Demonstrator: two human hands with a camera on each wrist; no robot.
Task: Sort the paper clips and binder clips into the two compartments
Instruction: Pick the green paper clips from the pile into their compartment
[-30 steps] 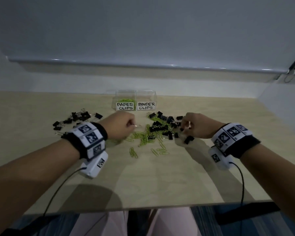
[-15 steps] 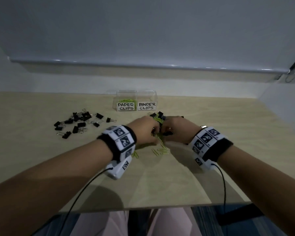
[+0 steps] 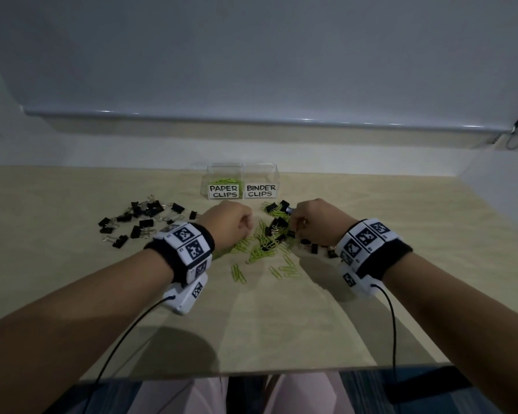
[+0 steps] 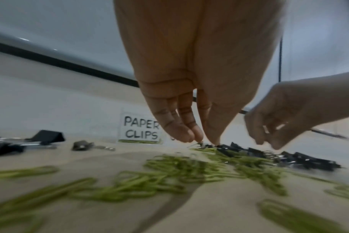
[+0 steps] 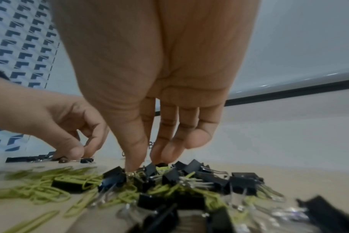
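Note:
A mixed pile (image 3: 269, 240) of green paper clips and black binder clips lies mid-table. Behind it stands a clear box whose left compartment (image 3: 223, 180), labelled PAPER CLIPS, holds green clips; the BINDER CLIPS compartment (image 3: 260, 177) looks bare. My left hand (image 4: 203, 141) hovers at the pile's left edge, fingertips pinched on a small binder clip (image 4: 200, 144) by its wire. My right hand (image 5: 143, 165) reaches down into the pile's far right, thumb and fingers closing on a black binder clip (image 5: 151, 170). Both hands, left (image 3: 237, 224) and right (image 3: 293, 227), show from above.
A separate heap of black binder clips (image 3: 144, 219) lies to the left. A few more (image 3: 314, 246) sit by my right wrist. Loose green paper clips (image 3: 284, 270) trail toward me. The table's front edge (image 3: 251, 372) is near my lap; a wall closes the back.
Half a second ago both hands met over the pile's middle. Now they have drawn apart, the left one leftward and the right one rightward, each pinching at a clip.

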